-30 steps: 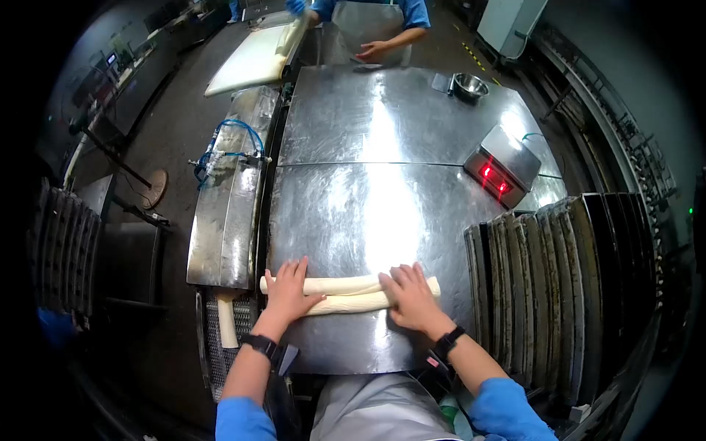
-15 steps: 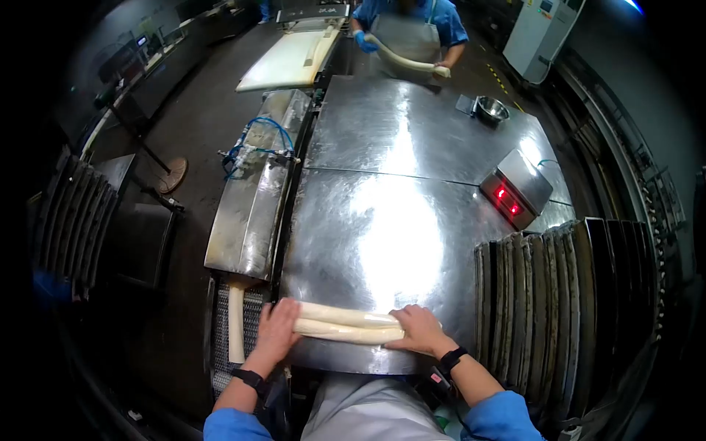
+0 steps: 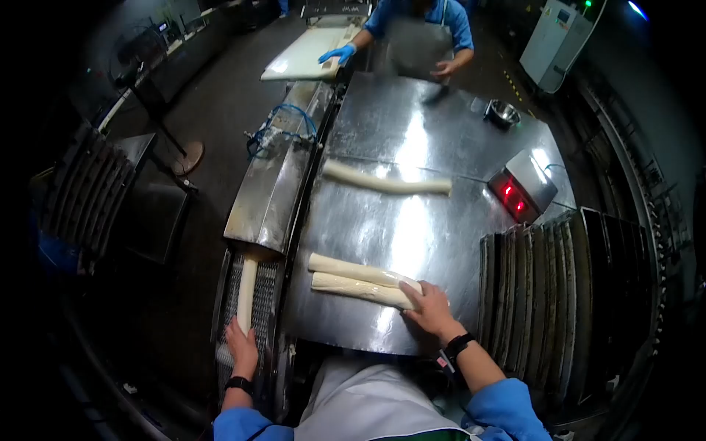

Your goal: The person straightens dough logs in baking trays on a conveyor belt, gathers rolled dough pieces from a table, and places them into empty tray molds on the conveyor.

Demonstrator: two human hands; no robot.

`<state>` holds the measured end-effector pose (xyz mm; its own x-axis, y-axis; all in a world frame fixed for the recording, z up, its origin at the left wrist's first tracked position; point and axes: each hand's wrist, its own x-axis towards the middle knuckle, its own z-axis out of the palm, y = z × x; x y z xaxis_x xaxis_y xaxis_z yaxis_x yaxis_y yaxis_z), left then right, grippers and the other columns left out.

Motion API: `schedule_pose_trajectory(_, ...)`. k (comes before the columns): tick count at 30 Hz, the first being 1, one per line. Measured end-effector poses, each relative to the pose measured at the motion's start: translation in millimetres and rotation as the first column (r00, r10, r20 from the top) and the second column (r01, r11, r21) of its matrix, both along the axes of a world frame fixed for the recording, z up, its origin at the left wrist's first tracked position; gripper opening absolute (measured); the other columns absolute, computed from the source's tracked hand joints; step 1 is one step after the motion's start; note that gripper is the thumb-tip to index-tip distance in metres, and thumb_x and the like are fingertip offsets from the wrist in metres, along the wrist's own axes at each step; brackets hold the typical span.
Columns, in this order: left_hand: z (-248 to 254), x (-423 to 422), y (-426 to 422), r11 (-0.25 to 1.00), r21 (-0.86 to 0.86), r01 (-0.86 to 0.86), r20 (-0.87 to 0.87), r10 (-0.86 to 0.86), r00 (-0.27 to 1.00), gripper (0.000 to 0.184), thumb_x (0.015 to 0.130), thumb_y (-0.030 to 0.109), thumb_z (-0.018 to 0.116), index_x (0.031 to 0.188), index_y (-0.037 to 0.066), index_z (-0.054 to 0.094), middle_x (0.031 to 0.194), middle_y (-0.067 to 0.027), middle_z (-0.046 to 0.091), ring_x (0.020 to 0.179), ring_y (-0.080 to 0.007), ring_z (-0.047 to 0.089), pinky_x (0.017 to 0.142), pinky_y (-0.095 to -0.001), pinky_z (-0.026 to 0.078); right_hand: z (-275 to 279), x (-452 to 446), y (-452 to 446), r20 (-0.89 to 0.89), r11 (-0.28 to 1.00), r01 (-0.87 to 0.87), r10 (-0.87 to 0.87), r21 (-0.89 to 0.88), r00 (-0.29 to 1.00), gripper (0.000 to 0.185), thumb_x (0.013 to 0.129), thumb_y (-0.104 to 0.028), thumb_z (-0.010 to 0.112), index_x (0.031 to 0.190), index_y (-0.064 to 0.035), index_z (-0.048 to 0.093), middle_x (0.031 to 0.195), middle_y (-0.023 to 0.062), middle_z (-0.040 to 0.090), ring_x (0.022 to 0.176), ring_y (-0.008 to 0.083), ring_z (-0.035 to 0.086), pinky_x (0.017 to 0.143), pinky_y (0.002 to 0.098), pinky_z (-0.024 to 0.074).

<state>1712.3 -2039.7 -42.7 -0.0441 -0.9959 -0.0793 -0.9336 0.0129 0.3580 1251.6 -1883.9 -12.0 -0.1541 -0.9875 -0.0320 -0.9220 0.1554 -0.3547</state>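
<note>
The steel tabletop [image 3: 353, 228] spans the middle, with upright, closely ranked trays [image 3: 529, 294] along its right edge. Beyond its far edge stands a co-worker [image 3: 421, 44], blue-gloved hand [image 3: 337, 54] stretched out by a pale board [image 3: 305, 53], the other hand bare. Left of the tabletop runs a long metal housing [image 3: 271, 187], and a mesh conveyor [image 3: 271, 290] extends from its near end.

The right forearm angles inward from the lower right, a dark band at its wrist. The right hand [image 3: 430, 307] lies palm down across the right ends of the two paired dough rolls [image 3: 357, 279]; its grip is spread, fingers and thumb apart over the ends. These rolls lie side by side on the near part of the tabletop, roughly crosswise. The left forearm points almost straight forward, with a dark band too; the left hand [image 3: 243, 347] reaches over the conveyor, fingers forward, at the near end of a dough strip [image 3: 248, 294] coming out from under the housing. Its grip touches that end, though whether it is closed I cannot tell.

Farther up, a blurred dough roll [image 3: 390, 184] stretches crosswise; its contact with the surface is unclear. To its right sits a scale [image 3: 523, 187] with red digits, and near the far right corner a small metal bowl [image 3: 503, 114].
</note>
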Motion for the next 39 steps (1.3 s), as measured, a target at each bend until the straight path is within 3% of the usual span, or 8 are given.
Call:
schedule_pose_trajectory(6, -3, -14, -2, 0.956, 0.259, -0.134, -0.475, 0.247, 0.844, 0.049, 0.072, 0.004, 0.067, 0.117, -0.005, 0.051, 0.097, -0.0176, 0.061, 0.086, -0.0323, 0.061, 0.079, -0.039, 0.049, 7, 42, -13, 0.284, 0.978, -0.13, 0.173, -0.164, 0.943, 0.072, 0.073, -0.019, 0.075, 0.137, -0.0119, 0.044, 0.134, 0.0242, 0.043, 0.122, 0.0416, 0.044, 0.104, 0.0463, 0.0369)
schedule_pose_trajectory(13, 152, -147, 11, 0.53, 0.478, 0.7, -0.849, 0.074, 0.523, 0.042, 0.069, 0.005, 0.074, 0.108, 0.0, 0.059, 0.086, -0.0023, 0.063, 0.076, -0.0102, 0.059, 0.072, -0.0257, 0.048, 16, 103, -55, 0.54, 0.953, -0.102, 0.247, -0.284, 0.804, 0.081, 0.075, -0.022, 0.075, 0.144, -0.0092, 0.035, 0.142, 0.0223, 0.035, 0.129, 0.0397, 0.038, 0.109, 0.0425, 0.0338)
schedule_pose_trajectory(18, 149, -128, -18, 0.243, 0.435, 0.867, -0.869, 0.366, 0.333, 0.049, 0.075, 0.007, 0.072, 0.12, -0.003, 0.056, 0.088, -0.0064, 0.066, 0.077, -0.0127, 0.063, 0.069, -0.0243, 0.051, -5, 84, -36, 0.59, 0.989, 0.016, 0.075, -0.147, 0.804, 0.039, 0.069, -0.011, 0.07, 0.105, -0.006, 0.057, 0.1, 0.0149, 0.062, 0.095, 0.0334, 0.06, 0.082, 0.042, 0.0471)
schedule_pose_trajectory(21, 91, -119, -28, 0.524, 0.604, 0.601, -0.791, 0.491, 0.366, 0.061, 0.076, -0.001, 0.067, 0.133, -0.001, 0.044, 0.11, -0.017, 0.061, 0.084, -0.0213, 0.066, 0.076, -0.0289, 0.055, 10, 50, -1, 0.308, 0.995, 0.022, -0.052, 0.101, 0.95, 0.04, 0.069, -0.01, 0.068, 0.107, -0.0076, 0.057, 0.098, 0.016, 0.062, 0.091, 0.033, 0.061, 0.08, 0.0421, 0.0486)
schedule_pose_trajectory(23, 44, -113, -23, 0.747, 0.565, 0.35, -0.788, 0.365, 0.496, 0.089, 0.074, -0.003, 0.067, 0.147, 0.007, 0.019, 0.134, -0.0171, 0.043, 0.114, -0.0284, 0.056, 0.095, -0.04, 0.05, -2, 32, 19, 0.205, 0.987, 0.02, -0.053, 0.16, 0.977, 0.044, 0.069, -0.01, 0.067, 0.111, -0.007, 0.057, 0.103, 0.0161, 0.06, 0.096, 0.0347, 0.059, 0.085, 0.0433, 0.0474)
schedule_pose_trajectory(25, 29, -123, -14, 0.862, 0.034, 0.506, -0.677, -0.352, 0.646, 0.093, 0.071, 0.004, 0.072, 0.148, 0.009, 0.02, 0.142, -0.02, 0.035, 0.131, -0.033, 0.041, 0.105, -0.0455, 0.04, -10, 32, 30, 0.154, 0.998, 0.034, -0.042, 0.053, 0.987, 0.052, 0.069, -0.015, 0.071, 0.118, -0.007, 0.054, 0.113, 0.0187, 0.056, 0.106, 0.0375, 0.054, 0.092, 0.0458, 0.0443)
schedule_pose_trajectory(29, 67, -188, -20, 0.368, 0.022, 0.93, 0.176, -0.917, 0.358, 0.111, 0.064, 0.036, 0.083, 0.15, 0.009, 0.019, 0.152, -0.0227, 0.022, 0.14, -0.0387, 0.024, 0.113, -0.0575, 0.019, 23, 31, 10, 0.011, 1.0, 0.006, -0.006, 0.005, 1.0, 0.091, 0.071, -0.033, 0.079, 0.145, -0.0077, 0.032, 0.147, 0.0292, 0.027, 0.137, 0.0477, 0.024, 0.111, 0.0537, 0.0258)
schedule_pose_trajectory(39, 60, -279, -105, 0.49, 0.455, 0.744, 0.189, -0.869, 0.457, 0.142, 0.043, 0.065, 0.084, 0.151, 0.004, 0.014, 0.152, -0.0207, 0.022, 0.143, -0.0342, 0.019, 0.114, -0.0601, 0.011, 32, -21, -71, -0.033, 0.963, -0.007, 0.016, 0.269, 0.999, 0.125, 0.044, -0.066, 0.082, 0.148, -0.0208, 0.028, 0.135, 0.0293, 0.037, 0.129, 0.0452, 0.031, 0.107, 0.0606, 0.0183)
